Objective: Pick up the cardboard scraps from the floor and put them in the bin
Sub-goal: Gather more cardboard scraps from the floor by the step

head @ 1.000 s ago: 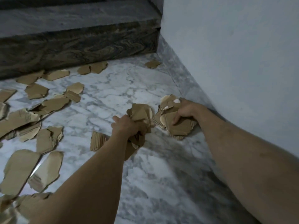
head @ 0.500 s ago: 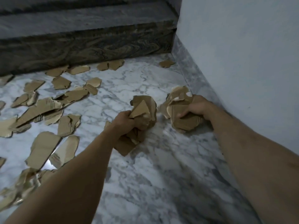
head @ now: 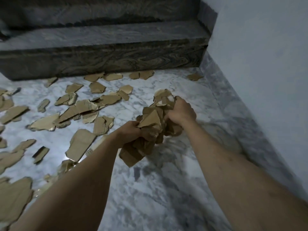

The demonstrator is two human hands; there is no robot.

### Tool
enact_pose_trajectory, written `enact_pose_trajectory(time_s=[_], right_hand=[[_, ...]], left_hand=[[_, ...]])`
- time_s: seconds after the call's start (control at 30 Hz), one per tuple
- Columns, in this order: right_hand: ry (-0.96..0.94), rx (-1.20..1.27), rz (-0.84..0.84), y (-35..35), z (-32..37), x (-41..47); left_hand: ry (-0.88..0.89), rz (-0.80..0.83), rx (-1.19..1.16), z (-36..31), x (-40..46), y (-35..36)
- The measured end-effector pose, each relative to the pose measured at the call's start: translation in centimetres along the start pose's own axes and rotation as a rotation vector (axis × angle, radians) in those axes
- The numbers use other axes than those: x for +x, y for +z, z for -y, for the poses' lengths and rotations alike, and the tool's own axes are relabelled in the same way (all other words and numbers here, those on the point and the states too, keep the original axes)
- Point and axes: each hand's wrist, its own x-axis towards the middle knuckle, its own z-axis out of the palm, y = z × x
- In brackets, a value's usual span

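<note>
Scraps, light and crushable, are clutched by left hand and right hand, best squeezed centrally; more lie at nine o'clock.

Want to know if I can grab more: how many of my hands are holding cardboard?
2. The left hand grips the lower part of the bunched scraps; the right hand grips their upper right side.

The white, grey-veined marble floor carries many torn brown cardboard scraps lying flat across its left and far areas, several overlapping, a row of them along the foot of the dark marble step, and one scrap near the wall skirting.
</note>
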Motion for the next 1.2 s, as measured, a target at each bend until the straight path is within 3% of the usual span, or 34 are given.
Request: enact_pose_trajectory(time_s=[0.13, 0.2, 0.27, 0.33, 0.47, 0.57, 0.7, 0.97, 1.2], right_hand=[[0.060, 0.148, 0.059, -1.4, -0.1, 1.9], [0.119, 0.197, 0.211, -2.3, -0.8, 2.8], [0.155, 0.000, 0.423, -2.2, -1.0, 2.8], [0.177, -0.162, 0.497, -0.4, -1.6, 2.9], [0.267, -0.247, 0.508, 2.9, -2.1, 3.0], [0.291, -0.349, 0.483, 3.5, -2.2, 4.1], [0.210, -0.361, 0.422, 3.9, -2.5, 4.7], [0.280, 0.061, 0.329, 4.1, -3.5, 2.7], [0.190, 0.314, 0.248, 1.7, -1.8, 2.6]], left_hand=[[-0.085, -0.031, -0.022, 2.3, -1.5, -2.7], [-0.130, -0.064, -0.003, 3.6, -2.7, -4.4], [-0.178, -0.152, 0.031, 5.2, -3.8, -6.4], [-0.218, -0.294, 0.128, 7.1, -4.3, -8.1], [-0.185, -0.455, 0.258, 10.0, -4.2, -9.3], [-0.380, -0.542, 0.455, 11.4, -4.0, -8.8], [-0.511, -0.517, 0.394, 12.8, -3.4, -8.9], [-0.442, -0.452, 0.260, 11.5, -2.9, -9.7], [-0.307, -0.492, 0.152, 11.0, -4.2, -8.9]])
